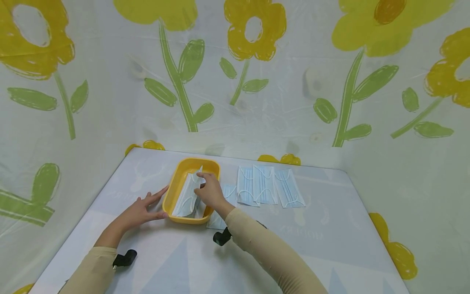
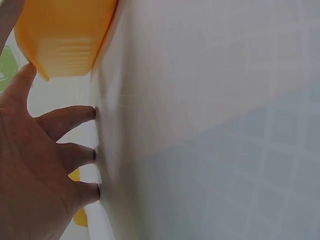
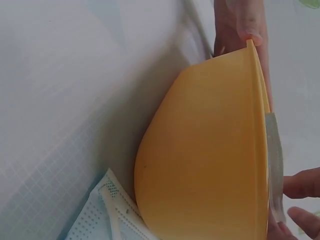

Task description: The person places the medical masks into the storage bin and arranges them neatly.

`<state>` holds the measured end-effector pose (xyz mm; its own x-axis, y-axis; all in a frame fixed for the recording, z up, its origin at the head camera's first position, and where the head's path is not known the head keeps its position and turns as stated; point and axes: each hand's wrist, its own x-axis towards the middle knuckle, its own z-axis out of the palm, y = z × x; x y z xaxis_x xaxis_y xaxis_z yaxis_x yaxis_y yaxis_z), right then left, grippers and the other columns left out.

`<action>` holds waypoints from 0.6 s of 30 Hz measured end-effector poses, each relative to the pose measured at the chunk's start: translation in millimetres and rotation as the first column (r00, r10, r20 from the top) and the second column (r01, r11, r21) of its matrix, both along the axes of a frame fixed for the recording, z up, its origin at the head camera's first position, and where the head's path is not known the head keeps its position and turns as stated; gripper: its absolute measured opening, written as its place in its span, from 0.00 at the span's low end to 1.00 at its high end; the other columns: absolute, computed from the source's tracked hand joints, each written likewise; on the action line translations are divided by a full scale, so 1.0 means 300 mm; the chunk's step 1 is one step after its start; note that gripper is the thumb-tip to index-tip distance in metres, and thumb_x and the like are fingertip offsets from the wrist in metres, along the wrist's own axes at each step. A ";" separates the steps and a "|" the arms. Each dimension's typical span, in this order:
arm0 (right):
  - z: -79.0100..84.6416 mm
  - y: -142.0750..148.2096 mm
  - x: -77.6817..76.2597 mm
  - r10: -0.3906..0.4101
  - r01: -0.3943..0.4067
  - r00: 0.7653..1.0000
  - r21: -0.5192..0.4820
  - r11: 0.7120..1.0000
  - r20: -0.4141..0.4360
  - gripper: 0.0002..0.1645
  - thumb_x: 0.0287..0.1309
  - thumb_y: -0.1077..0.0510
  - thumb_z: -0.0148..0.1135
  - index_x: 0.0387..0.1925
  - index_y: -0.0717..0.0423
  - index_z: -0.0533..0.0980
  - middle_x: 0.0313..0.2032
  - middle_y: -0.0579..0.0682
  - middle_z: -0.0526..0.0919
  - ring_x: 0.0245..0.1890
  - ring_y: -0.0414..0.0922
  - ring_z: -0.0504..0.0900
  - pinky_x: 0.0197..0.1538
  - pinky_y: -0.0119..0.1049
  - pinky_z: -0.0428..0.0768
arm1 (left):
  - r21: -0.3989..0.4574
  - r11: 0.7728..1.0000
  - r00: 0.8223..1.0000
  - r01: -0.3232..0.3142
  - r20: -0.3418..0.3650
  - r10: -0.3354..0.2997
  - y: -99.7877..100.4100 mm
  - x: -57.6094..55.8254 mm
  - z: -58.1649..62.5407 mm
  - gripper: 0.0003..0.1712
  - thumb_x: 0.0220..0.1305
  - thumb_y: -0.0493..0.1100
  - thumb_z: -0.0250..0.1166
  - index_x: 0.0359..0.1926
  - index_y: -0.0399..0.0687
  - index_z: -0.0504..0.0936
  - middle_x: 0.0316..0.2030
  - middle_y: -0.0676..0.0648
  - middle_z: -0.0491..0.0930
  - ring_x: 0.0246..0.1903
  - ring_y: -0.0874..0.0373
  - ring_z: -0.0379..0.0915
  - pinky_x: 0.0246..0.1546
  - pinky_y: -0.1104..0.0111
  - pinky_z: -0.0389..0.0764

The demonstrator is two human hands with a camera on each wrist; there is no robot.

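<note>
A yellow plastic box (image 1: 169, 204) stands on the table with face masks (image 1: 185, 196) in it, one edge sticking up above the rim. My left hand (image 1: 145, 209) is spread at the box's left side, with thumb and index finger touching it. In the left wrist view the other fingers (image 2: 75, 155) rest on the table. My right hand (image 1: 212, 192) reaches over the box's right rim. Its fingertips touch the upper part of a mask, and a gap shows between thumb and index finger. In the right wrist view a finger (image 3: 302, 184) meets the mask's edge (image 3: 274, 165).
Right of the box, three blue pleated masks (image 1: 265, 185) lie side by side, two overlapping. Another mask (image 1: 217, 220) lies partly hidden under my right forearm, against the box. A flower-printed curtain (image 1: 271, 114) hangs behind the table (image 1: 330, 237).
</note>
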<state>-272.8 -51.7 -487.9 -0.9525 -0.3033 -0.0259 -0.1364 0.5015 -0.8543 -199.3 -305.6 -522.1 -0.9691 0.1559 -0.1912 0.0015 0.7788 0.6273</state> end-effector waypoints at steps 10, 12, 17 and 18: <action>0.022 0.027 0.016 -0.020 0.018 0.998 -0.024 1.000 -0.053 0.32 0.60 0.68 0.64 0.67 0.57 0.73 0.65 0.57 0.71 0.46 0.44 0.81 0.40 0.31 0.84 | 0.010 1.000 1.000 0.005 -0.004 -0.005 -0.003 0.001 -0.003 0.58 0.57 0.66 0.72 0.81 0.64 0.52 0.78 0.37 0.51 0.74 0.21 0.35 0.64 0.22 0.39; 0.026 0.031 0.019 -0.019 0.018 0.998 -0.030 0.999 -0.052 0.32 0.61 0.68 0.64 0.68 0.56 0.72 0.65 0.56 0.71 0.47 0.44 0.81 0.41 0.32 0.84 | 0.014 1.000 1.000 0.006 -0.004 -0.006 -0.003 0.000 -0.004 0.57 0.57 0.66 0.72 0.81 0.64 0.52 0.78 0.37 0.51 0.74 0.21 0.35 0.64 0.22 0.39; 0.020 0.040 0.023 -0.025 0.023 0.998 -0.031 0.999 -0.052 0.32 0.62 0.68 0.64 0.68 0.55 0.73 0.65 0.55 0.71 0.48 0.44 0.82 0.41 0.31 0.85 | 0.017 1.000 1.000 0.004 0.003 -0.004 -0.004 0.000 -0.006 0.58 0.57 0.66 0.72 0.81 0.64 0.51 0.78 0.37 0.51 0.73 0.20 0.34 0.63 0.21 0.39; 0.017 0.042 0.023 -0.027 0.026 0.998 -0.029 0.999 -0.051 0.32 0.62 0.67 0.64 0.68 0.55 0.73 0.65 0.54 0.71 0.48 0.44 0.82 0.41 0.31 0.85 | 0.018 1.000 1.000 0.003 0.002 -0.003 -0.004 0.001 -0.007 0.58 0.57 0.66 0.72 0.81 0.64 0.51 0.78 0.37 0.51 0.73 0.20 0.34 0.63 0.21 0.39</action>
<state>-266.0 -39.2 -482.8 -0.9601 -0.2778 0.0315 -0.1674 0.4810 -0.8606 -199.1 -306.8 -524.1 -0.9682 0.1622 -0.1906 0.0022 0.7671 0.6415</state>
